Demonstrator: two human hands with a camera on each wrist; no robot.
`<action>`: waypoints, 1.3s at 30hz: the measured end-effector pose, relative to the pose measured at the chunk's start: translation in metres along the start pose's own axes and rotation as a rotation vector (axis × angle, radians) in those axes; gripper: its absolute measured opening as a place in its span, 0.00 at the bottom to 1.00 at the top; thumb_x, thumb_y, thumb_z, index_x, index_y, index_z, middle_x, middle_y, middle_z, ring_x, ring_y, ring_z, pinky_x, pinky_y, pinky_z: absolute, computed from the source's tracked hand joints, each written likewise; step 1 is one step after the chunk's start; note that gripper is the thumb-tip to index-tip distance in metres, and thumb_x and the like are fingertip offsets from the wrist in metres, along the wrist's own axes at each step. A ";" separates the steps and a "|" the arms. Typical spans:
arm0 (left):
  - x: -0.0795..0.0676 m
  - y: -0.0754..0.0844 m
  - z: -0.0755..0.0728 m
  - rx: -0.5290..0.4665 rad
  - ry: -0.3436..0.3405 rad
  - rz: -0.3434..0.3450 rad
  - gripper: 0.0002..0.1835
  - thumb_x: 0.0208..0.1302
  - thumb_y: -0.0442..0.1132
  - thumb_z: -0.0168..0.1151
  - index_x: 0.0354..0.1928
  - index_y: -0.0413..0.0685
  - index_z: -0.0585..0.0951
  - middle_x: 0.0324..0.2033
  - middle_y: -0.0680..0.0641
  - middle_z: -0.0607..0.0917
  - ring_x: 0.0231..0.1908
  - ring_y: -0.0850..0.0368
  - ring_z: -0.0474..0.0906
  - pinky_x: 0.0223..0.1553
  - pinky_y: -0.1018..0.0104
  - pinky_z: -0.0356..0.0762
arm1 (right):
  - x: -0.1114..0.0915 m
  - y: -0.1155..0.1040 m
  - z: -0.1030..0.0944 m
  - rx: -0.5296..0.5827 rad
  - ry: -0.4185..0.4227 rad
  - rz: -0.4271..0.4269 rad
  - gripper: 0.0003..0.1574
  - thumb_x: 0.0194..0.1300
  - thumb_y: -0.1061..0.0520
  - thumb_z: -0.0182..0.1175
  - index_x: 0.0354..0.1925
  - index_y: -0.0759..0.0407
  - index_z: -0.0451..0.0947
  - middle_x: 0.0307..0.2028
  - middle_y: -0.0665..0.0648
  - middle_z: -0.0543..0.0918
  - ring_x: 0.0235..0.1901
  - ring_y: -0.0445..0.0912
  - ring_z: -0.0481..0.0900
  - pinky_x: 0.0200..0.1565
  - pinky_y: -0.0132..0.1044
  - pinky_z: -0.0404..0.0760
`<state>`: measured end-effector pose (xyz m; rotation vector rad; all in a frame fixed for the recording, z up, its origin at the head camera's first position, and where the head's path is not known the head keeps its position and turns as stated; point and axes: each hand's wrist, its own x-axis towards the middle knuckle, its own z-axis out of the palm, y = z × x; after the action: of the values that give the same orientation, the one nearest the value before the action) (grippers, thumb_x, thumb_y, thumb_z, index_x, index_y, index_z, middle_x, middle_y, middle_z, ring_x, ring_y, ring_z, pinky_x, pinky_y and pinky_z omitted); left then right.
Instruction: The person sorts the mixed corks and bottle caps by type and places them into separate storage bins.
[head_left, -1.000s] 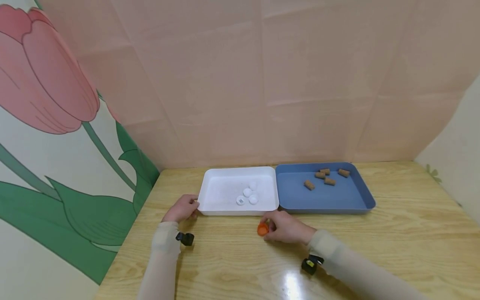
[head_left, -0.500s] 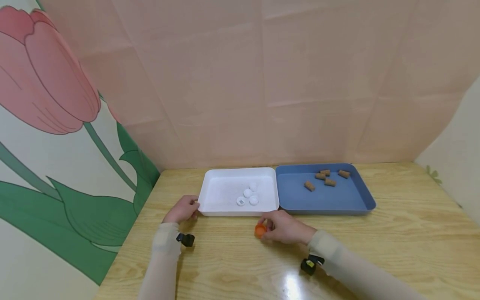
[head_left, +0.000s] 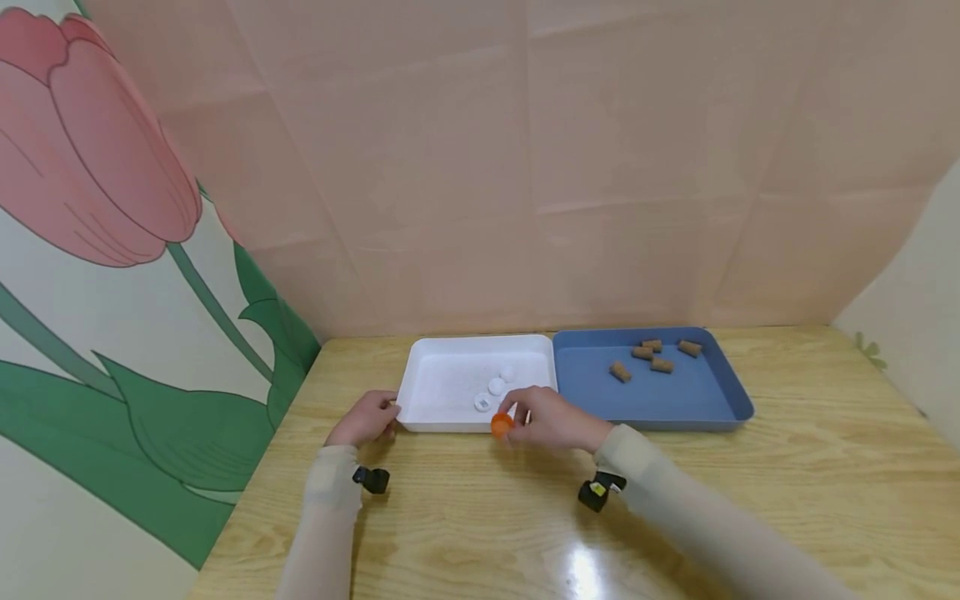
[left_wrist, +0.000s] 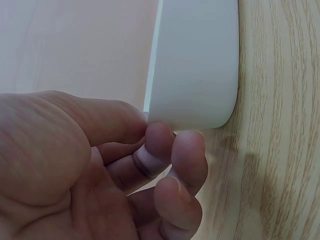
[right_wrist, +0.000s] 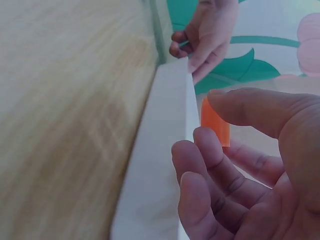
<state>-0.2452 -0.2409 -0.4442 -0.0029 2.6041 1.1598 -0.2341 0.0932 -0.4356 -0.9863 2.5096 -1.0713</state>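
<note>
My right hand point(head_left: 551, 418) pinches an orange bottle cap point(head_left: 501, 426) between thumb and fingers, over the front rim of the white tray point(head_left: 442, 379). In the right wrist view the orange cap point(right_wrist: 215, 124) stands on edge beside the tray's wall. Several white bottle caps point(head_left: 482, 402) lie inside that tray, partly hidden by my right hand. At the tray's left front corner, my left hand point(head_left: 365, 417) grips the rim. The left wrist view shows thumb and curled fingers point(left_wrist: 189, 155) at the white corner.
A blue tray point(head_left: 630, 400) adjoins the white one on its right, with several corks point(head_left: 620, 372) in it. Behind both trays hangs a pink cloth point(head_left: 525, 208). The wooden table point(head_left: 465, 525) extends in front.
My right hand has lifted the orange cap off the table and carried it left and away from me, to the white tray's front rim. My left hand has stayed in place.
</note>
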 end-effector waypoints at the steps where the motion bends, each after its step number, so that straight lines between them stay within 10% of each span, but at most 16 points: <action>1: 0.000 0.000 0.000 0.001 -0.001 0.000 0.19 0.74 0.31 0.47 0.63 0.37 0.77 0.25 0.40 0.79 0.22 0.51 0.74 0.21 0.68 0.66 | 0.004 -0.001 -0.002 -0.003 0.004 0.004 0.14 0.62 0.56 0.68 0.47 0.54 0.82 0.27 0.47 0.81 0.28 0.42 0.78 0.32 0.36 0.79; 9: 0.000 0.002 0.000 -0.019 -0.004 -0.019 0.18 0.75 0.32 0.47 0.61 0.37 0.77 0.26 0.41 0.77 0.25 0.50 0.76 0.22 0.68 0.67 | 0.036 -0.007 -0.011 0.055 -0.004 0.094 0.15 0.62 0.56 0.69 0.47 0.57 0.80 0.28 0.53 0.84 0.23 0.54 0.83 0.25 0.37 0.80; 29: 0.002 0.003 0.001 0.001 -0.006 -0.019 0.15 0.75 0.32 0.47 0.56 0.38 0.79 0.24 0.43 0.77 0.25 0.51 0.76 0.22 0.68 0.66 | 0.108 0.011 -0.021 -0.001 0.005 0.268 0.18 0.63 0.57 0.69 0.51 0.58 0.81 0.38 0.58 0.82 0.19 0.45 0.73 0.24 0.35 0.78; 39: 0.001 0.000 0.001 -0.022 -0.008 -0.023 0.17 0.76 0.32 0.47 0.60 0.36 0.77 0.26 0.43 0.77 0.25 0.52 0.75 0.24 0.68 0.67 | 0.125 0.011 -0.010 -0.135 0.017 0.273 0.19 0.61 0.58 0.70 0.51 0.58 0.83 0.54 0.57 0.81 0.43 0.49 0.76 0.39 0.37 0.78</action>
<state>-0.2457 -0.2399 -0.4450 -0.0328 2.5773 1.1788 -0.3372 0.0205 -0.4311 -0.6411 2.6614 -0.8420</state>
